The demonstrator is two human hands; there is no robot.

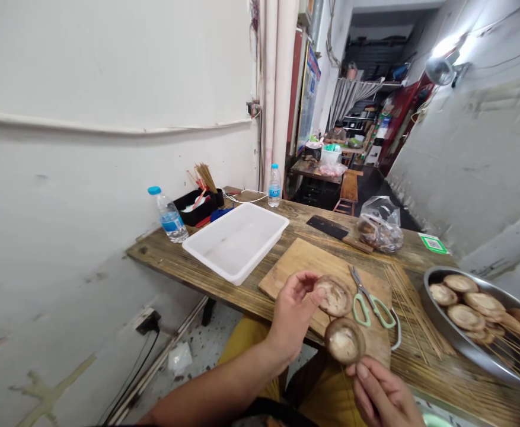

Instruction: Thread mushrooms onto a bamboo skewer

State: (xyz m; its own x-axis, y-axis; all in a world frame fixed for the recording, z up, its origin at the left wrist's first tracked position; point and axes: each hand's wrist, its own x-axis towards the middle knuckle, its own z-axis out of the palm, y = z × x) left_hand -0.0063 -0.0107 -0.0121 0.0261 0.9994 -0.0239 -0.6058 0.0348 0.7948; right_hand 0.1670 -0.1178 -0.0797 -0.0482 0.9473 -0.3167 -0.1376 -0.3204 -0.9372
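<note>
My left hand [293,311] pinches a brown mushroom cap [334,295], pale underside up, over the near edge of a wooden cutting board [299,264]. My right hand [382,394] holds a second mushroom cap [344,340] just below the first; whether a skewer runs through them I cannot tell. Green-handled scissors [370,302] lie on the board right beside the mushrooms.
A white plastic tub [237,240] sits left of the board, with two water bottles [169,215] behind. Loose bamboo skewers [408,296] lie right of the board. A metal basin [442,323] holds skewered mushrooms. A cleaver [328,228] and a plastic bag [380,225] lie further back.
</note>
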